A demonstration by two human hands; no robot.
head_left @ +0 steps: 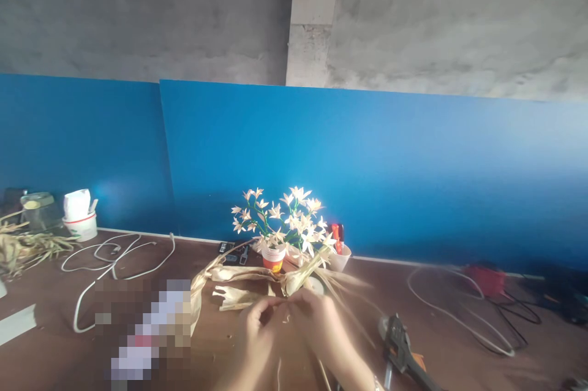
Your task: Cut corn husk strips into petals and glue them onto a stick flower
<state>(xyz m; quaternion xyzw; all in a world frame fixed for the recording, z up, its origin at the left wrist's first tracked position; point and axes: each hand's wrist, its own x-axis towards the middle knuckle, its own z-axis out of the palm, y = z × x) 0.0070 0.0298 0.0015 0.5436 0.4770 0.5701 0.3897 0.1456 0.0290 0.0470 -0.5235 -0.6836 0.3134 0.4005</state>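
My left hand [261, 326] and my right hand [315, 317] meet above the table's front middle, fingertips pinched close together. What they pinch is too small and blurred to make out; a thin pale strand shows just below the fingers. Right behind them lie dried corn husks [239, 298], one larger husk piece [298, 277] touching or nearly touching my fingertips. Beyond stands an orange and white paper cup [273, 258] holding white star-shaped flowers [303, 219] on green stems.
A black glue gun [399, 342] lies at right. White cables [110, 265] loop on the brown table [206, 366] at left, another cable at right. A white cup with red items [339, 256] stands behind. Husks [27, 250] pile far left. A blue partition [367, 164] backs the table.
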